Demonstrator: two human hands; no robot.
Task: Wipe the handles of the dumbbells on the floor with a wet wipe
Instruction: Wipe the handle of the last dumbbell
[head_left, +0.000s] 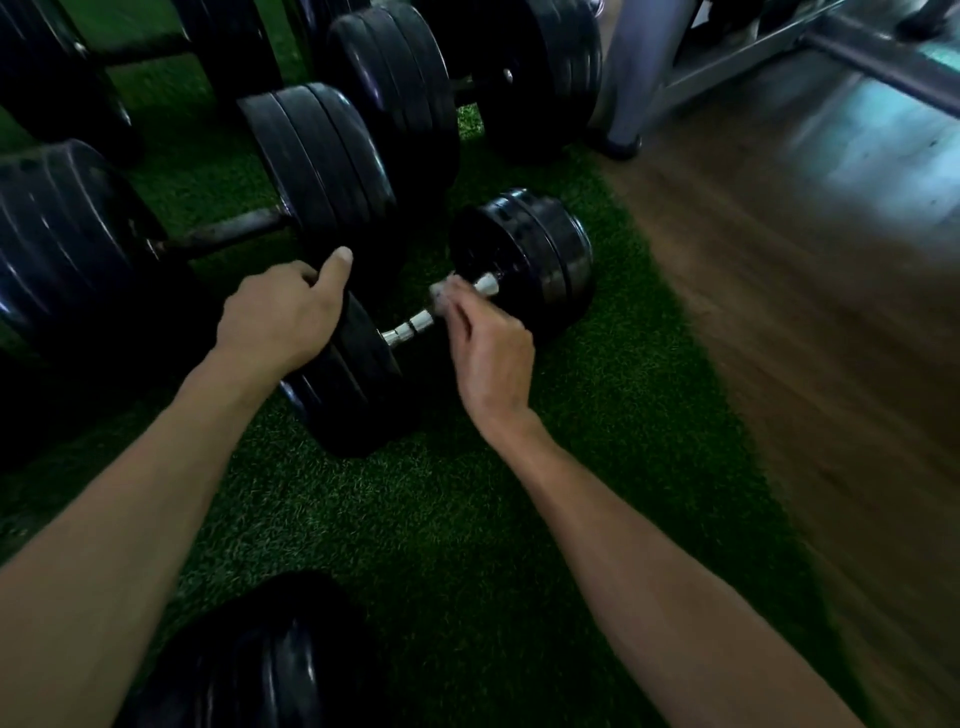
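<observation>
Green turf (467, 519) under our dumbbell (524, 249), blurred wood floor (779, 312) to its right. Our left hand (280, 312) curls over its near plate, our right hand (488, 348) pinches the wet wipe (441, 293) against the chrome handle (410, 328). Marks on its far plate are too dark to read; bigger dumbbells (322, 156) behind it run off frame.

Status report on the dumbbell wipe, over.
Left hand grips the dumbbell at its near plate. Right hand pinches wet wipe against the handle. Nothing in the way.
</observation>
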